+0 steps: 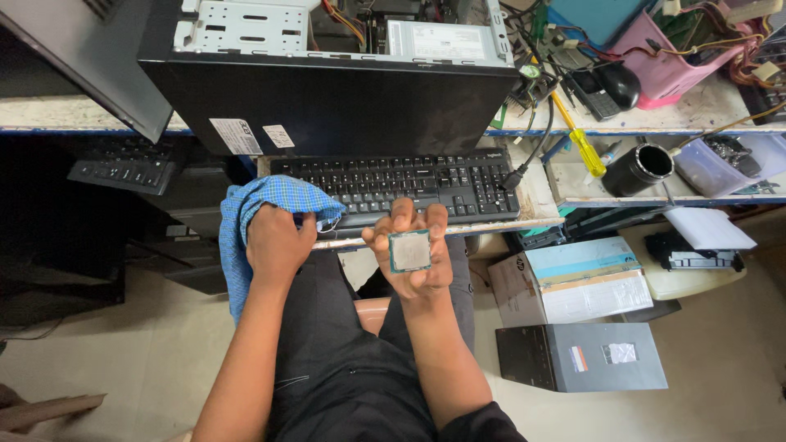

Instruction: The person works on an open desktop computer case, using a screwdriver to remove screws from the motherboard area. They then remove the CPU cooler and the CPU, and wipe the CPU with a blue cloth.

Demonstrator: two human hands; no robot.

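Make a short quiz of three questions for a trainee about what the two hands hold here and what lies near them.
1. True or false: the right hand holds a square processor chip with its metal face up.
2. What does the left hand grip?
A. a yellow screwdriver
B. a blue checked cloth
C. a black mouse
3. Which thing lies on the pull-out shelf just beyond both hands, below the open computer case?

Key
1. True; the fingers curl around the chip's edges.
2. B; the blue checked cloth hangs down over the left wrist, while the yellow screwdriver lies untouched on the bench at the right.
3. The black keyboard.
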